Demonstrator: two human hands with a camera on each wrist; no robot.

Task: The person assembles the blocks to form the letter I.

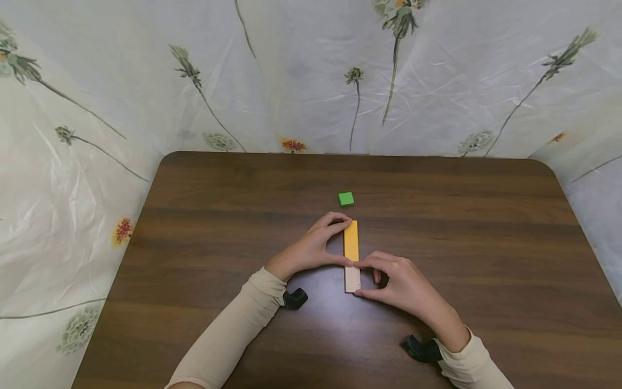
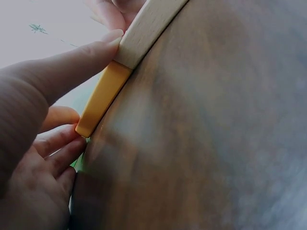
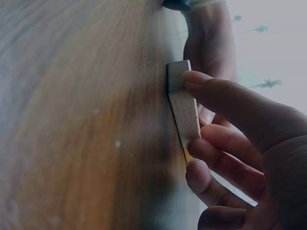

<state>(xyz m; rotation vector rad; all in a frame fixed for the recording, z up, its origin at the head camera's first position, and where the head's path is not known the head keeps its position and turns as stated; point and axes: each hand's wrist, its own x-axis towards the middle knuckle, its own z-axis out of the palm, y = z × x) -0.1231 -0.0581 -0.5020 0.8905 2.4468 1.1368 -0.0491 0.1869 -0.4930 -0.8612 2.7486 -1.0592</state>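
Observation:
A yellow block (image 1: 351, 241) and a plain wooden block (image 1: 352, 280) lie end to end on the table, their ends meeting in the left wrist view. My left hand (image 1: 313, 244) holds the yellow block by its length, fingers at the far end and thumb near the seam. With thumb and forefinger my right hand (image 1: 400, 281) pinches the wooden block (image 3: 184, 112), the thumb at its near end and the fingertips close to the seam. Beyond the yellow block, a little apart, sits a small green block (image 1: 346, 199).
The brown wooden table (image 1: 233, 216) has rounded far corners. Behind it and at the sides hangs a pale sheet (image 1: 301, 75) printed with flowers. A dark strap (image 1: 295, 299) shows at the left wrist and another dark strap (image 1: 420, 349) at the right wrist.

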